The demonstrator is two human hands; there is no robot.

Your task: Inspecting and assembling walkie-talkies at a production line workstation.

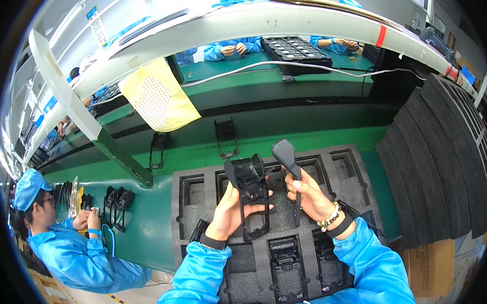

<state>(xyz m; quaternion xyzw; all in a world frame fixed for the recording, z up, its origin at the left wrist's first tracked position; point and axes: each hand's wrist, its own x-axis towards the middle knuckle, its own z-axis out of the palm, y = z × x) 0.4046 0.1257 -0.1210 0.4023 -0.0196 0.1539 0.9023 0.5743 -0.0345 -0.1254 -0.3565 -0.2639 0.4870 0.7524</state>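
My left hand (pixel 228 216) is closed round the side of a black plastic frame (pixel 251 182), an open rectangle with a wider, flared bracket at its upper end. Just right of it, my right hand (pixel 312 200) grips a black paddle-shaped plastic part (pixel 285 154) by its narrow stem, rounded head upward. The two parts are held close together, and whether they touch is hard to tell. Both hands are above a grey foam tray (pixel 259 273) with rectangular pockets. Black plastic assemblies (pixel 285 255) lie in several near pockets.
Two black frames (pixel 225 136) lie on the green surface beyond the tray. Stacked dark foam trays (pixel 431 164) rise at right above a cardboard box (pixel 431 266). A co-worker (pixel 79 253) sits at left by more frames (pixel 124 201). A post (pixel 112 147) and yellow sheet (pixel 159 95) stand ahead.
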